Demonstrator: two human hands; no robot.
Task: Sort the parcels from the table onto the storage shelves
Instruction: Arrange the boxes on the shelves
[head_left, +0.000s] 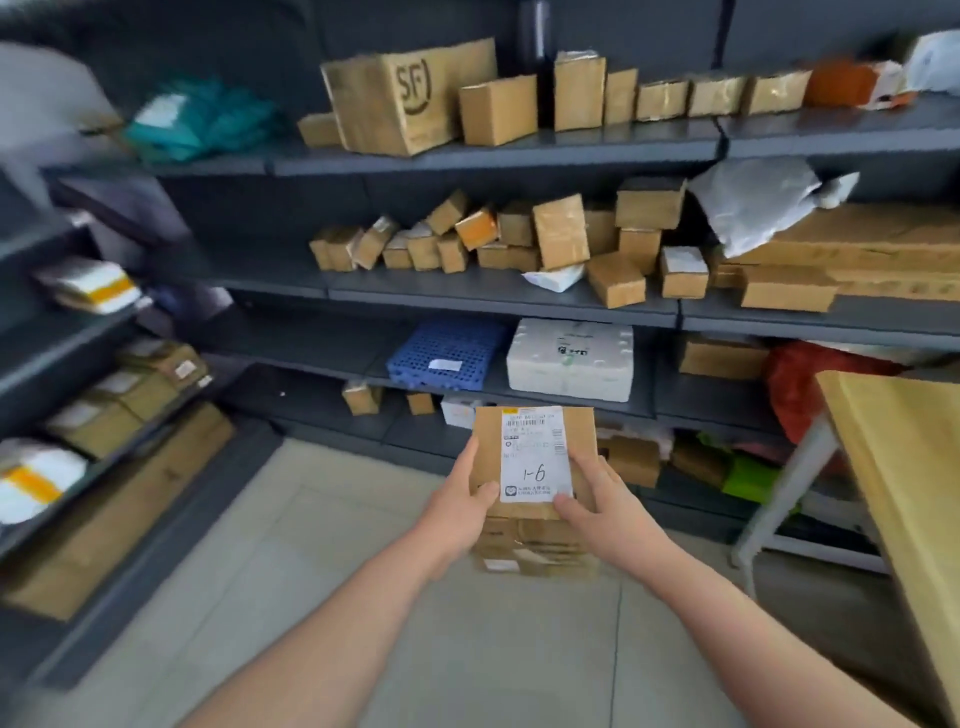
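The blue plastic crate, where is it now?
In the head view the blue plastic crate lies on the third shelf from the top, centre, directly left of the white foam box, above the held parcel.

Two bare forearms enter from the lower edge, both uncovered along their whole visible length; no sleeve or cuff reaches into view. The left hand (462, 499) is ungloved, with a slim wrist and a thumb ending in a short, plain nail. The right hand (597, 506) is likewise ungloved, its fingers (566, 506) short-nailed and unadorned where they show. Neither wrist carries a watch, band or strap that can be made out. The forearms are smooth and slender, broadening toward the elbows, which lie outside the picture.
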